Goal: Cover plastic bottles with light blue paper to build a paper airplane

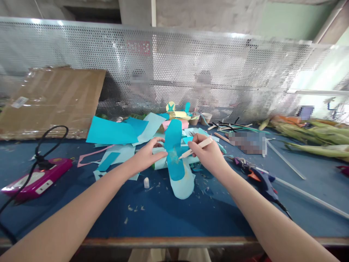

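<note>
In front of me lies a long bright-blue paper shape (174, 136) with rounded ends, over a pale-blue paper shape (185, 189) with a rounded lower end. My right hand (204, 151) is closed round a white marker (188, 153), its tip at the middle of the bright-blue paper, where a yellowish smudge shows. At the left edge of that paper is my left hand (153, 153). Its thumb is stretched out and apart from the curved fingers, which rest by the paper. A small white cap (146, 182) stands on the table below the left hand.
Blue paper sheets (111, 130) and scraps lie behind the hands. A glue gun (259, 180) is at right, near corn husks (313, 134). A magenta power strip (40, 180) with a black cable sits left. Cardboard (54, 98) leans on a perforated metal screen (174, 69).
</note>
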Demonstrator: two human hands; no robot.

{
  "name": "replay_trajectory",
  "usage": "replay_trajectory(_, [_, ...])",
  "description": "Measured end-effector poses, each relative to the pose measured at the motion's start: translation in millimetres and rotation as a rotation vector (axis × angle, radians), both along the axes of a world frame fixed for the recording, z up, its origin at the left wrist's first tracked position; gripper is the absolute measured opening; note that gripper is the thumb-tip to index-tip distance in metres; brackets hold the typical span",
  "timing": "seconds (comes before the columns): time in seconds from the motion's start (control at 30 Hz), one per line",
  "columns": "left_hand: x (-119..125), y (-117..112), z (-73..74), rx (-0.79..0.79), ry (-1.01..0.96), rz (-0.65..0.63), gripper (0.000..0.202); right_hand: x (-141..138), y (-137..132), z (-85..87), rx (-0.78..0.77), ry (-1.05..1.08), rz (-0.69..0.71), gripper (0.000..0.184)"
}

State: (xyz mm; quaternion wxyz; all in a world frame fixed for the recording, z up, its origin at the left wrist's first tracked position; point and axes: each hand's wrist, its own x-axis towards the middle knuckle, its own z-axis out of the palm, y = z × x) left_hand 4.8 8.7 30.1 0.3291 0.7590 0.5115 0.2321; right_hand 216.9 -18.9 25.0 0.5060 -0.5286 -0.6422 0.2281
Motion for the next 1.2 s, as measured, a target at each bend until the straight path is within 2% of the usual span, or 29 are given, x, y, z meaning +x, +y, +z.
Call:
replay_trajectory(0.53, [0.6,-0.3,-0.4,0.021,-0.010,-0.018,0.058,-0.6,-0.4,1.5,-0.035,-0.017,0.009,0.022])
replay_trajectory(0.7, [1.2,-2.9,2.6,0.012,-0.010,-0.018,0.059,-0.6,-0.6,1.6,0.000,-0.005,0.001,0.023])
replay_trajectory(1.2, [0.5,-1.4,1.1,0.003,-0.010,-0.007,0.059,-1.3,-2.0,0.9,0.001,-0.023,0.059,0.020])
